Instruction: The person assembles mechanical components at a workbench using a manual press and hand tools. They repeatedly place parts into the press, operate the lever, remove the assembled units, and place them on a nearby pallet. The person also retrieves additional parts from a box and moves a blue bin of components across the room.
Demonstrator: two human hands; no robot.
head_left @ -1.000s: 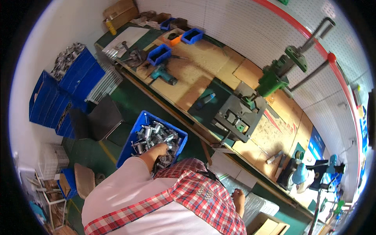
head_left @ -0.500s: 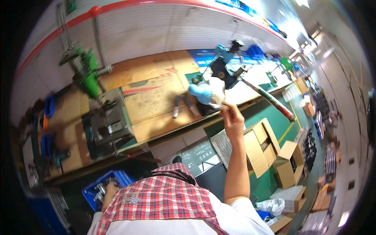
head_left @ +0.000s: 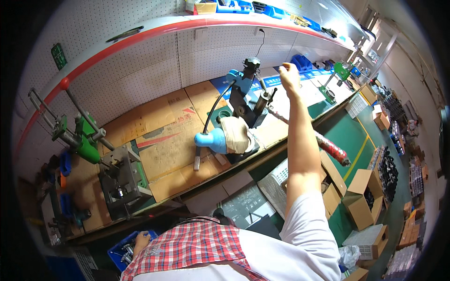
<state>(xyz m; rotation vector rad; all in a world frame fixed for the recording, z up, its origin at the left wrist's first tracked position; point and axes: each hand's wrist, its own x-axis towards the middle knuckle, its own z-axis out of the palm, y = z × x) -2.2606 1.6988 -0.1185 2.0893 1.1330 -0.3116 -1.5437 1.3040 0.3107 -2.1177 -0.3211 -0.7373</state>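
Observation:
My right arm is stretched forward over the bench. At its end my right hand (head_left: 289, 75) is raised above the back part, fingers bent together; whatever they pinch is too small to make out. Just left of it stands a dark bench press (head_left: 248, 105) with a metal cylinder and a long lever, whose red-wrapped handle (head_left: 333, 151) juts past the bench edge. In front of the press sits a light-blue rounded device (head_left: 213, 140) with a tan wrapping and a black cable. Low on the left, my left hand (head_left: 141, 241) is curled at a blue bin (head_left: 115, 255) of shiny metal parts (head_left: 126, 253).
A green hand press (head_left: 89, 140) on a steel base stands on the left of the cardboard-covered bench (head_left: 164, 140). Open cardboard boxes (head_left: 361, 196) stand on the green floor to the right. A red-edged shelf (head_left: 197, 22) runs above the bench.
My right hand has moved up and away, from beside the tan-wrapped device to above the back of the bench. My left hand stays at the blue bin. The view has shifted.

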